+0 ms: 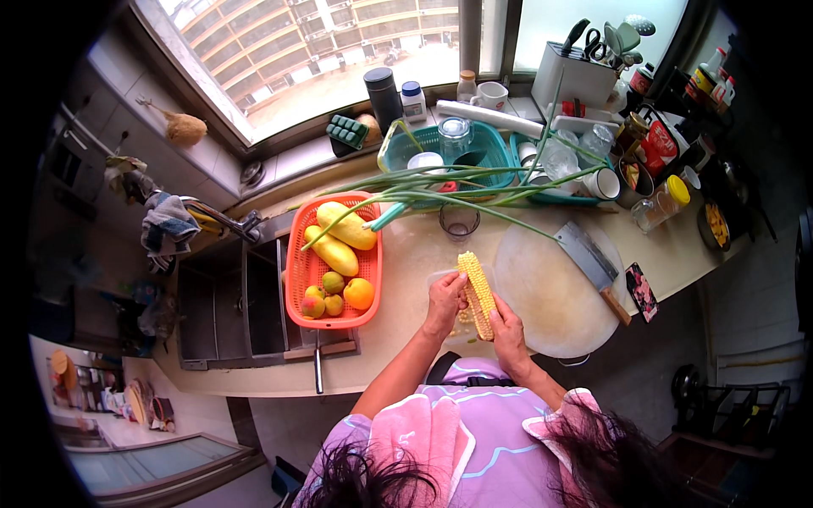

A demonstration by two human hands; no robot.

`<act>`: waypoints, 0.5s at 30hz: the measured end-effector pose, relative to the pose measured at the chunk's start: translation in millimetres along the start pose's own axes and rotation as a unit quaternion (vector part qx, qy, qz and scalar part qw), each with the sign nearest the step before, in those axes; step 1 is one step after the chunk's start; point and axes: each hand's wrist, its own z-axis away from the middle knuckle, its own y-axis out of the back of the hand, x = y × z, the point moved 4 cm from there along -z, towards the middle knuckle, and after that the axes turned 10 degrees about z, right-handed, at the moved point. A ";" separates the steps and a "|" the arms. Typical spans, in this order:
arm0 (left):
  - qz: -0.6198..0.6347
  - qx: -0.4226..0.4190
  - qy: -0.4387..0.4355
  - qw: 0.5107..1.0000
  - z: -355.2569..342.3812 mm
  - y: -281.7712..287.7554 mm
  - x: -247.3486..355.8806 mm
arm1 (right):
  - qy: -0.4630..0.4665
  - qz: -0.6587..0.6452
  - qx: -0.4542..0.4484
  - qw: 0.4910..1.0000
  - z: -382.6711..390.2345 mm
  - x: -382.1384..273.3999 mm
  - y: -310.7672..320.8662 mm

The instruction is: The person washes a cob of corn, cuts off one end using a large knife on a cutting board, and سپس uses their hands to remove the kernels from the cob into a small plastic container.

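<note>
An ear of corn (478, 292), husked and yellow, is held up between my two hands near the counter's front edge. The fingers of my left hand (445, 303) press against its left side, toward the upper half. Around the lower right end closes my right hand (509, 332). Beneath the corn lies a clear shallow container (437, 277), mostly covered by my left hand and the ear, with some yellow kernels in it. A round cutting board (546, 292) is just right of my right hand, and a cleaver (588, 256) with a wooden handle rests on its right side.
At left, an orange basket (292, 275) of fruit overhangs the dark sink (212, 305). Long green onions (474, 182) stretch across the back, over a teal basket (394, 152). A small glass (459, 222) stands beyond the corn. Jars, cups and a knife block (572, 83) crowd the back right.
</note>
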 end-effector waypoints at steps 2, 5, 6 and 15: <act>0.014 -0.012 0.002 1.000 -0.1 -1.0 0.3 | -0.008 -0.012 -0.001 1.000 0.0 1.4 0.1; 0.035 0.010 0.037 0.999 0.7 -5.7 2.4 | -0.004 0.008 0.004 1.000 -0.4 1.6 1.3; 0.035 0.010 0.038 0.999 0.8 -10.1 3.5 | -0.005 0.008 0.005 1.000 -0.2 1.8 1.5; 0.067 0.039 0.075 0.994 -14.4 17.2 -20.5 | -0.006 0.026 0.010 1.000 -0.7 4.8 -1.6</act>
